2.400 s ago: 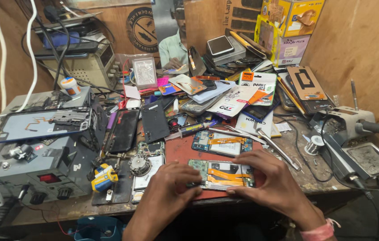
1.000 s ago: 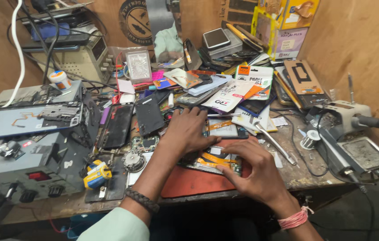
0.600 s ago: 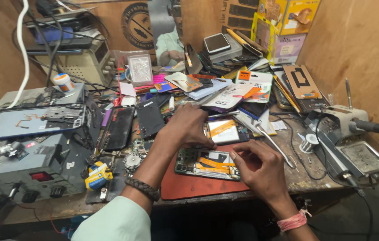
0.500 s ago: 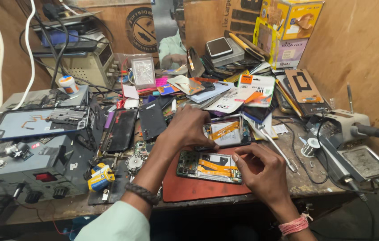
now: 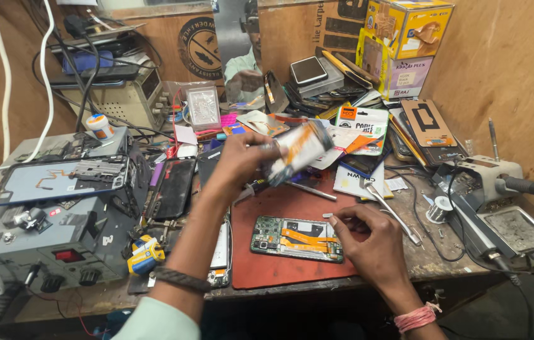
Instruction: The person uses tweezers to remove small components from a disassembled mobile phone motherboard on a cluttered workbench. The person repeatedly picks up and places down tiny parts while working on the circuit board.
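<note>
My left hand is raised above the bench and grips a phone part with an orange flex cable, blurred by motion. My right hand rests on the red mat, its fingertips touching the right end of an opened phone. That phone lies flat on the mat with its green board and orange ribbon cables showing.
A grey power supply stands at the left with an opened phone frame on top. A black phone screen lies left of the mat. A soldering station sits at the right. Tweezers, boxes and packets crowd the back.
My left hand reached to a second phone part lying behind the opened phone, took hold of it and lifted it off the bench. My right hand stayed at the opened phone.
</note>
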